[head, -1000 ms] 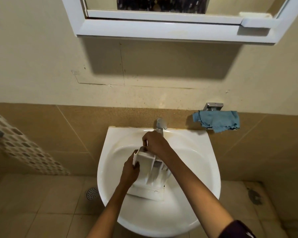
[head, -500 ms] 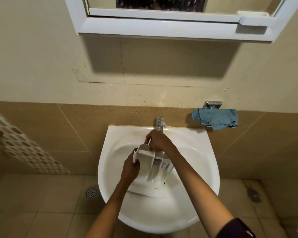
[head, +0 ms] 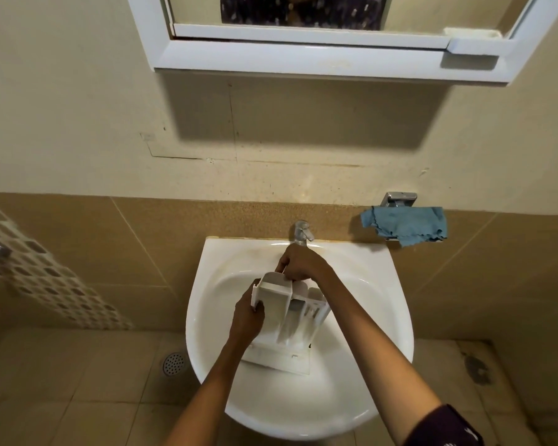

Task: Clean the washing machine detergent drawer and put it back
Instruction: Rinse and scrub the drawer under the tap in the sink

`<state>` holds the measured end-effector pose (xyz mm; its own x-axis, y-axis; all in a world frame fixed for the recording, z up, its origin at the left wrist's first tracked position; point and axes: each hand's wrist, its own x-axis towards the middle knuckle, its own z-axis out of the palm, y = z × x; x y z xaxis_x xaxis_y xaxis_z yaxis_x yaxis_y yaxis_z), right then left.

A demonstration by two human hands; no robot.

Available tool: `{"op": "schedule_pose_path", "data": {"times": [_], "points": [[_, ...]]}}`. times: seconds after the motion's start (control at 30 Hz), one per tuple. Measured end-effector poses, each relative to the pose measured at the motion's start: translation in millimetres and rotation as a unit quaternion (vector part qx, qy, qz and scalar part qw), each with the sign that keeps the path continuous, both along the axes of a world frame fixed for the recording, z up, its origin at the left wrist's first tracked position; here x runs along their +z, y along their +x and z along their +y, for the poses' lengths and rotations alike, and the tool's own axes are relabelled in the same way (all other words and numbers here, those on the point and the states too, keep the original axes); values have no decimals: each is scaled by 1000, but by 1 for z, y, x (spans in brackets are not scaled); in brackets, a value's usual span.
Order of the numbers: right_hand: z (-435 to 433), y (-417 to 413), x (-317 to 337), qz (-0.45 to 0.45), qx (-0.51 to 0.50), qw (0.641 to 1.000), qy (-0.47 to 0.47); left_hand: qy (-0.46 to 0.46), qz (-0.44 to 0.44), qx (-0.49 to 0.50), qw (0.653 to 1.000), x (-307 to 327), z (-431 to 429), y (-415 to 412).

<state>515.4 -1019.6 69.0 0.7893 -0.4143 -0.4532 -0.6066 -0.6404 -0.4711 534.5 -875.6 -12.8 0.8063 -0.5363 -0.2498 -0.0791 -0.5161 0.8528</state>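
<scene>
A white plastic detergent drawer (head: 287,320) with several compartments is held tilted over the white sink (head: 377,317), its front panel low toward me. My left hand (head: 247,320) grips the drawer's left side wall. My right hand (head: 300,263) is closed over the drawer's far top edge, just below the chrome tap (head: 301,232). I cannot tell whether water is running.
A blue cloth (head: 406,225) hangs on a chrome holder on the wall right of the sink. A white-framed mirror cabinet (head: 319,59) juts out overhead. A floor drain (head: 174,363) sits on the tiled floor to the left.
My right hand has shifted a little toward the tap along the drawer's top edge. The drawer stays in both hands over the basin.
</scene>
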Motion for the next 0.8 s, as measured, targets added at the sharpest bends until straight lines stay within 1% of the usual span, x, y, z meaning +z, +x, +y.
{"op": "schedule_pose_path", "data": {"times": [0.1,0.17,0.23,0.3,0.37,0.47,0.53,0.7,0.77,0.8], "points": [[6,-1,-8,-46,-36,997,-51,8,2,5,1000,-2,-1,1],[9,0,-12,-73,-22,995,-64,8,3,6,1000,-2,-1,1],[7,2,-7,-60,6,997,-52,6,1,6,1000,-1,-1,1],[1,3,-5,-22,27,999,-27,7,-2,4,1000,0,-2,1],[1,3,-8,-14,24,999,-22,5,0,3,1000,2,-2,0],[7,2,-20,-80,-39,993,-75,5,0,4,1000,2,-2,0],[8,2,-21,-97,-32,992,-73,5,-3,2,1000,2,-1,0],[-3,4,-7,-12,40,999,-13,7,-4,0,1000,1,-1,0],[-3,3,-8,-14,34,999,-12,8,-4,2,1000,0,-1,0],[-2,2,-10,-31,20,999,-18,8,-5,2,1000,0,-1,1]]}}
